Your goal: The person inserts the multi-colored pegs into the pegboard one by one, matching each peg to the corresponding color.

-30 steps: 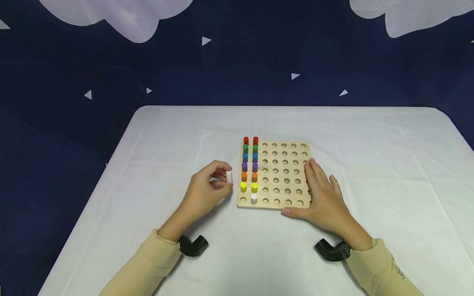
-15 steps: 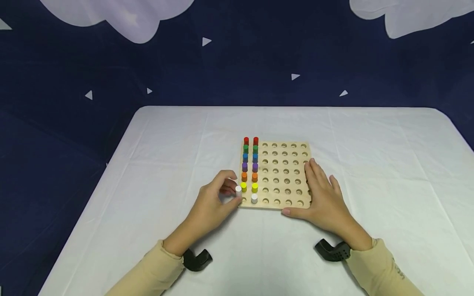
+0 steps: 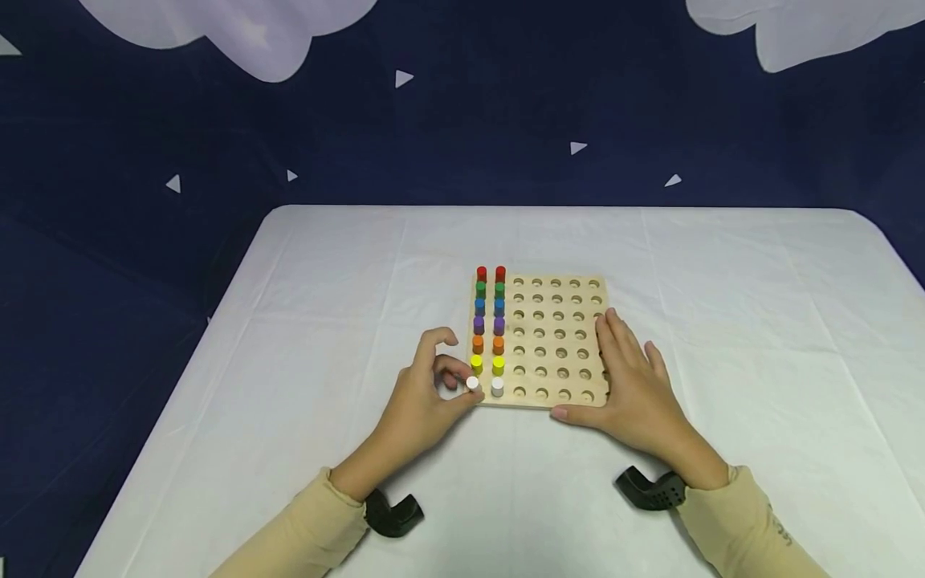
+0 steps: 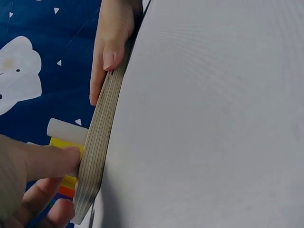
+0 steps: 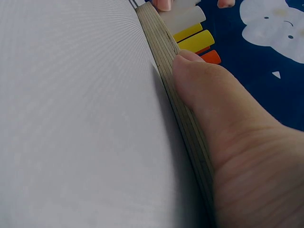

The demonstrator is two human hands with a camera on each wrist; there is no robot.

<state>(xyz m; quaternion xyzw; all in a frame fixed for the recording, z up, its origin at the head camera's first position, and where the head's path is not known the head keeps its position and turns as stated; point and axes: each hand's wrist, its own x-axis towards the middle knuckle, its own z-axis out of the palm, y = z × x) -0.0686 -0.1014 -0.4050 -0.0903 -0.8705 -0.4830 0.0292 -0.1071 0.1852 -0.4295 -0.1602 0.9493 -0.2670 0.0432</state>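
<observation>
A wooden peg board (image 3: 529, 324) lies on the table, with two columns of coloured pegs along its left side. My left hand (image 3: 419, 401) pinches a white peg (image 3: 472, 383) upright at the near-left corner hole, thumb in front, index finger lifted off. In the left wrist view the thumb (image 4: 57, 160) largely hides this peg. Just right of it stands a second white peg (image 3: 497, 387) in its hole. My right hand (image 3: 636, 393) rests along the board's right edge, fingers extended, its thumb (image 5: 204, 90) against the front edge.
Yellow (image 3: 498, 366), orange (image 3: 499, 345), purple (image 3: 499, 326), blue, green and red pegs stand in pairs behind the white ones. Bare holes fill the board's right part. A white cloth covers the table (image 3: 347, 321); a dark blue backdrop (image 3: 462, 120) hangs behind.
My left hand has carried the white peg from left of the board rightward and down to the near-left corner hole; its index finger has lifted away. The right hand has stayed put.
</observation>
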